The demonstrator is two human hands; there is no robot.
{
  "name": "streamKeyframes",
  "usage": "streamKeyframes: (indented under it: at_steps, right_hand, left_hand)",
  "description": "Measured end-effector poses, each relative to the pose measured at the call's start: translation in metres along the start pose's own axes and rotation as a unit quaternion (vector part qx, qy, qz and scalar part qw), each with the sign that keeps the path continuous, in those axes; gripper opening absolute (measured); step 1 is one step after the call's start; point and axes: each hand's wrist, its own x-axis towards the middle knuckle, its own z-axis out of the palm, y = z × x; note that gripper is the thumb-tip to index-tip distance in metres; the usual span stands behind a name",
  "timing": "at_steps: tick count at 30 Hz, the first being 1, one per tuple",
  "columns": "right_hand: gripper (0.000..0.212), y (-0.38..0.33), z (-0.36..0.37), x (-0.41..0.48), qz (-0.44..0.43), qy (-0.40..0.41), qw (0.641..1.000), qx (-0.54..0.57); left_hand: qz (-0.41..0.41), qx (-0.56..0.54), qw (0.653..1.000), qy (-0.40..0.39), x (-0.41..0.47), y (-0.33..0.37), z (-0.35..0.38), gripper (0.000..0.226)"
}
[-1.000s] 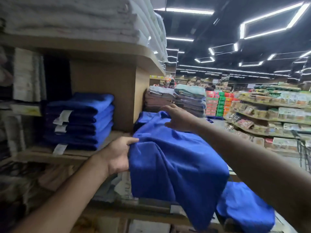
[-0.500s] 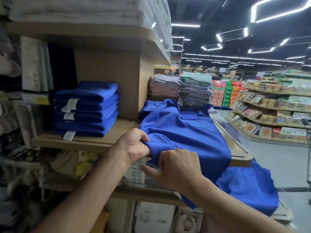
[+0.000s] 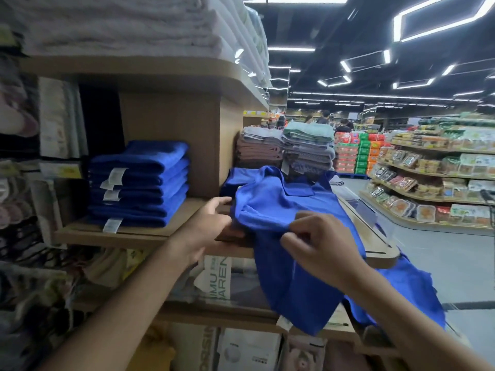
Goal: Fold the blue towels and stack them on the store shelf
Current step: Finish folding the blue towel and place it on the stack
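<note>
A loose blue towel (image 3: 278,210) lies over the front edge of the wooden shelf (image 3: 184,219) and hangs down below it. My right hand (image 3: 318,245) pinches the towel's near edge with curled fingers. My left hand (image 3: 206,223) rests on the shelf with relaxed fingers touching the towel's left edge. A stack of several folded blue towels (image 3: 139,183) with white tags sits on the same shelf to the left. A second loose blue towel (image 3: 409,287) hangs lower at the right, partly behind my right arm.
White towels (image 3: 120,25) fill the shelf above. Brown and grey towel stacks (image 3: 267,151) stand behind the loose towel. Boxes (image 3: 249,349) sit on the lower shelf. Across the aisle are shelves of packaged food (image 3: 428,172).
My left hand has let go of the towel's corner and opened beside it. My right hand has taken a pinch on the towel's near edge and drawn it to the right.
</note>
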Motion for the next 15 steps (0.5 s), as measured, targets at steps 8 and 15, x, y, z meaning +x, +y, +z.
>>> streamKeyframes:
  at_steps: [8,15]
  right_hand:
    - [0.029,0.079,-0.002,0.026,0.208,0.035,0.969,0.126]
    - [0.016,0.099,0.009,0.021,0.219,0.034,0.964,0.148]
  left_hand:
    - [0.320,0.306,0.896,0.026,0.062,0.053,0.050,0.035]
    - [0.271,0.509,0.811,-0.097,0.171,0.063,0.147,0.033]
